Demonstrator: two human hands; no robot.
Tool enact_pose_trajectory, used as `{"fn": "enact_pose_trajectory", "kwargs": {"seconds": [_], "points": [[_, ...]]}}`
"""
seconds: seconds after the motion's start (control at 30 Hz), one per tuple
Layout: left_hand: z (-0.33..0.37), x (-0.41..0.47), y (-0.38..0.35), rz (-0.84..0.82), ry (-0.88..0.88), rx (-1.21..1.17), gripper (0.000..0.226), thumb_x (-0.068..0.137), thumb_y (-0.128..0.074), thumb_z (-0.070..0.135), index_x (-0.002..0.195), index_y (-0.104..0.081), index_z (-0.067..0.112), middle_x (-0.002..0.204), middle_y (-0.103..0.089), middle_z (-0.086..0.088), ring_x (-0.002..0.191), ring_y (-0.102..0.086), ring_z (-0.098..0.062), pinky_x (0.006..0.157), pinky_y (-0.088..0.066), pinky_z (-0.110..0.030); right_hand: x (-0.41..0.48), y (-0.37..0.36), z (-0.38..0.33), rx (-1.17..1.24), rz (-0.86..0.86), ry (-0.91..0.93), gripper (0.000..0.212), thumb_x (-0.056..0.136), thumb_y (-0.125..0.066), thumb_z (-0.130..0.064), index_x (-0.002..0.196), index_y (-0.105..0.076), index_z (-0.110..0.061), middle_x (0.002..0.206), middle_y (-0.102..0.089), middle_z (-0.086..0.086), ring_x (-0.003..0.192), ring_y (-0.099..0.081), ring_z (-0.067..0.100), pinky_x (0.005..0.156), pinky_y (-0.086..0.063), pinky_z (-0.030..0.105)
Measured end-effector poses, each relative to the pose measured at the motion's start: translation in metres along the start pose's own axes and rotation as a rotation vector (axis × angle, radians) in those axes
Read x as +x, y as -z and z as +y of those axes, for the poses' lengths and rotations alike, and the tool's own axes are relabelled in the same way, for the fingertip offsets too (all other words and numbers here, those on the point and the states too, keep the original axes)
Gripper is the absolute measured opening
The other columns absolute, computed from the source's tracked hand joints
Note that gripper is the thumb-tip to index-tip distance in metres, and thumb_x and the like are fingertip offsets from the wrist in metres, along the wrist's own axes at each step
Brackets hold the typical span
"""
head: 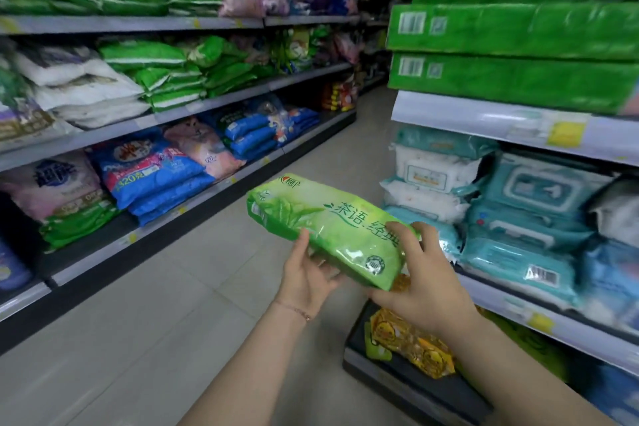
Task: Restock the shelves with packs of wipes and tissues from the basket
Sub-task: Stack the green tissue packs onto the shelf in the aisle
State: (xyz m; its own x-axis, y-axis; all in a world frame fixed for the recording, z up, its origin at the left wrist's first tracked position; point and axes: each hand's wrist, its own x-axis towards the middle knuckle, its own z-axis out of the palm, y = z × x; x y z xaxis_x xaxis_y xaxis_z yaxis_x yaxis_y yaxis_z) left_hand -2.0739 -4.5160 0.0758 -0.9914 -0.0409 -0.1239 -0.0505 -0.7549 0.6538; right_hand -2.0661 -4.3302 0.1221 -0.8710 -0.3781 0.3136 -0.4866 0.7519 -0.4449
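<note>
the left shelving [103, 24] runs the length of the aisle, and its middle tier carries stacked green packs [145, 55] that look closest in colour to what the person is carrying. that tier is probably where this one belongs. the green pack [332, 225] is held in the air over the floor [173, 304], between the two shelf runs, tilted with its far end higher and its printed face up. the right hand [425, 284] grips the near end, fingers curled over the top edge. the left hand [307, 273] holds it from below, thumb up against the side. the pack is soft, so it is best kept level with both hands, carried flat to the matching stack and laid on top without crushing it.

the right shelving [484, 117] stands just beside the pack. it carries long green packs [518, 31] above and crowded teal wipes packs [518, 218] below, and a turn to the left should keep the elbow clear of them. yellow packs [411, 342] lie low under the right hand on a dark surface. whether that is the basket or the bottom shelf cannot be told.
</note>
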Motion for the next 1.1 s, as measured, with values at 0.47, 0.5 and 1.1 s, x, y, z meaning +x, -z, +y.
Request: {"fn": "enact_pose_trajectory", "kwargs": {"seconds": [0.47, 0.5, 1.1], "points": [[0.112, 0.028, -0.121, -0.003, -0.266, -0.202, 0.029, 0.086, -0.056, 0.030, 0.111, -0.067, 0.018, 0.106, -0.070, -0.006, 0.097, -0.067, -0.028, 0.079, -0.053, -0.041, 0.022, 0.147, -0.003, -0.148, 0.090, 0.141, 0.094, 0.063, -0.054, -0.069, 0.144, -0.021, -0.035, 0.146, -0.013, -0.008, 0.122, -0.041, 0.022, 0.092, -0.039, 0.029], [0.119, 0.028, -0.132, -0.007, -0.273, -0.193, 0.028, 0.087, -0.055, 0.030, 0.110, -0.066, 0.018, 0.102, -0.071, -0.005, 0.094, -0.067, -0.027, 0.075, -0.054, -0.039, 0.026, 0.159, -0.003, -0.163, 0.104, 0.147, 0.096, 0.061, -0.051, -0.071, 0.145, -0.021, -0.035, 0.146, -0.014, -0.007, 0.123, -0.041, 0.023, 0.095, -0.040, 0.031], [0.168, 0.072, -0.270, -0.004, -0.227, 0.568, 0.088, 0.079, -0.073, 0.041, 0.145, -0.017, 0.029, 0.140, -0.044, -0.009, 0.118, -0.051, -0.029, 0.095, -0.041, -0.045, 0.116, 0.313, -0.012, -0.391, 0.319, -0.008, 0.062, 0.094, -0.054, -0.034, 0.149, -0.028, -0.024, 0.156, -0.024, 0.009, 0.142, -0.019, 0.024, 0.114, -0.017, 0.035]]}}
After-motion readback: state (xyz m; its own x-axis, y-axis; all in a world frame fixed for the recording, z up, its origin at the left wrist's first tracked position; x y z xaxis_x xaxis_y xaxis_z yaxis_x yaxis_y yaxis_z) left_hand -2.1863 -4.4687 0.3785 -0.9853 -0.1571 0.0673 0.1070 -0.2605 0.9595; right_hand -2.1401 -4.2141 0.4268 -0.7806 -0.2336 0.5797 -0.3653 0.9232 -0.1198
